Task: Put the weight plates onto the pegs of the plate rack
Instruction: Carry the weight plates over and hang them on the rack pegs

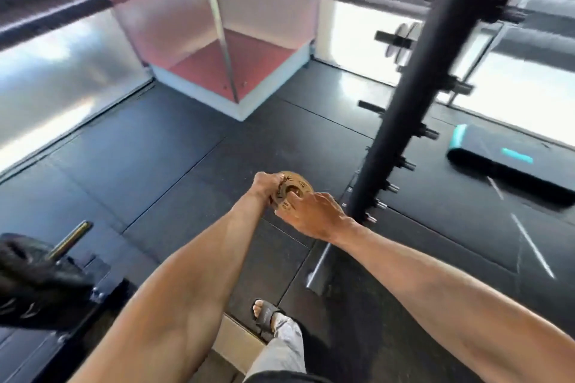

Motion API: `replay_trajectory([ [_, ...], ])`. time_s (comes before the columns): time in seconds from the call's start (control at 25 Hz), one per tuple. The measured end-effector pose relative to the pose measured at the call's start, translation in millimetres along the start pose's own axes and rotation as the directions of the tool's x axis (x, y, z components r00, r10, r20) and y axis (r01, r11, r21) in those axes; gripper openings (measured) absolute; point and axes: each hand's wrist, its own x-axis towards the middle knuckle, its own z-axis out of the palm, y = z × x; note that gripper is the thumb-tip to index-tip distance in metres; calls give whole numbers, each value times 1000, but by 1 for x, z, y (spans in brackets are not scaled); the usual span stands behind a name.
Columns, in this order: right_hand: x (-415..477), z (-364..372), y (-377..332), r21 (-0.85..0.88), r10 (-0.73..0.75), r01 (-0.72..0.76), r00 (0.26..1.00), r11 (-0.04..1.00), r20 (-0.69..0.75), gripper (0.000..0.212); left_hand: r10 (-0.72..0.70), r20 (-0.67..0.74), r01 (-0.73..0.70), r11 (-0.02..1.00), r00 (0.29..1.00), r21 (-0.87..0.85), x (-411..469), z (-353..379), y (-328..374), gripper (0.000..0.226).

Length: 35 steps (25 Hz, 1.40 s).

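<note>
A small gold-coloured weight plate (294, 188) with a centre hole is held out in front of me above the dark floor. My left hand (264, 185) grips its left edge and my right hand (314, 211) grips its near right edge, with fingers curled round the rim. Just to the right stands the black upright post of the plate rack (413, 84), with several short pegs (427, 133) sticking out along its right side. Two thin plates (399, 40) hang on a peg near the top of the post.
At the lower left stands another black rack with a brass-coloured peg (70, 239) and a dark plate (31, 270). A black and teal step platform (510, 165) lies on the floor at the right. A pink pillar (217, 40) rises ahead. My sandalled foot (266, 317) is below.
</note>
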Motion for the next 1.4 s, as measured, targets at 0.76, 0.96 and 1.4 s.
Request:
replay_trajectory([
  [0.76, 395, 81, 16, 368, 173, -357, 877, 859, 448, 22, 87, 83, -102, 973, 993, 206, 236, -240, 58, 33],
  [0.96, 487, 108, 72, 198, 194, -299, 885, 933, 423, 26, 28, 239, -122, 914, 971, 387, 358, -250, 111, 33],
  [1.4, 627, 79, 231, 212, 553, -626, 770, 750, 318, 27, -35, 573, -400, 680, 819, 614, 582, -171, 311, 50],
])
